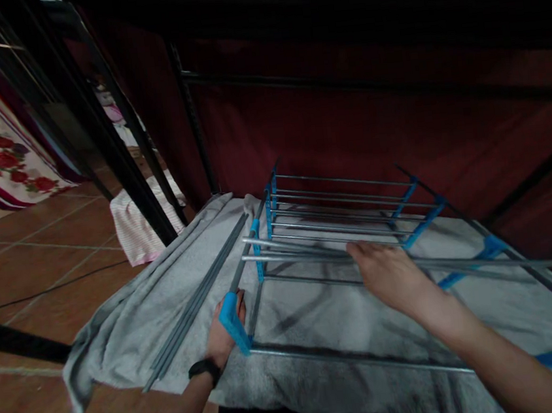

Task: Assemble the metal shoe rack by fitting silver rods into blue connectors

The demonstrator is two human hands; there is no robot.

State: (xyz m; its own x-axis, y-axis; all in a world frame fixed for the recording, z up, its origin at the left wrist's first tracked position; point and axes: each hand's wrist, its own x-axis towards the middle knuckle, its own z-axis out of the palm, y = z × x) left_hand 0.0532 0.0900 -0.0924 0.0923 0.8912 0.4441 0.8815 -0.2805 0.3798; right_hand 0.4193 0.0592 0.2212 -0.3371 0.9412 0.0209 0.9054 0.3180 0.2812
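Observation:
A rack frame of thin grey metal tubes with blue plastic connectors (pixel 233 322) lies on a grey blanket (pixel 319 382). My left hand (pixel 222 330), with a black band at its wrist, is at the near left corner of the rack. Its fingers curl behind the blue connector and are partly hidden by it. My right hand (pixel 386 274) is closed over loose metal tubes (pixel 301 256) lying across the top of the rack. Two tube ends stick out to the left of this hand, close to another blue connector (pixel 255 228).
Several loose tubes (pixel 197 300) lie side by side on the blanket at the left. Black metal posts (pixel 122 150) rise beyond them, and a dark red cloth (pixel 326 122) hangs behind. A striped cloth (pixel 142 217) hangs near the tiled floor (pixel 64 255). A dark beam crosses overhead.

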